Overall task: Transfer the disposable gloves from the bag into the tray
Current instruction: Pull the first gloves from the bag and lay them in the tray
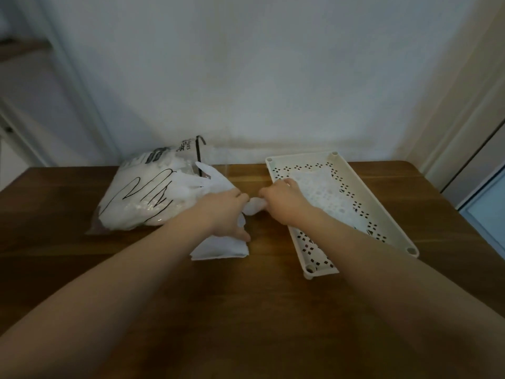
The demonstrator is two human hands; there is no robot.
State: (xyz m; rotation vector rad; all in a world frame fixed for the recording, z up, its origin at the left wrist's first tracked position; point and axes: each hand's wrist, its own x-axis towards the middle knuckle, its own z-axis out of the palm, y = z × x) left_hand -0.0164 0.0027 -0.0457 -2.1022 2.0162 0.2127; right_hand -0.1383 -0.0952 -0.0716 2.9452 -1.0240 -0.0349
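Wooden tabletop (246, 310) carries the glove bag (142, 198) on the left and the perforated tray (363, 187) on the right. Between them a clear disposable glove (218, 214) lies with its long axis running near to far. The left hand (226, 212) presses it with fingers loosely curled, while the right hand (284, 198), nearer the tray, pinches its bunched edge.

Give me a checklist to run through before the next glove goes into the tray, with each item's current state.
1. Glove held: ok. The left hand and right hand both pinch a crumpled glove between the bag and tray.
2. Single glove only: cannot tell. More film trails under the left hand to a flat piece on the table.
3. Tray within reach: ok. It sits right beside the right hand.
4. Room in tray: ok. Gloves already lie flat inside it, well below its rim.
5. Bag stable: ok. It lies flat on the table.
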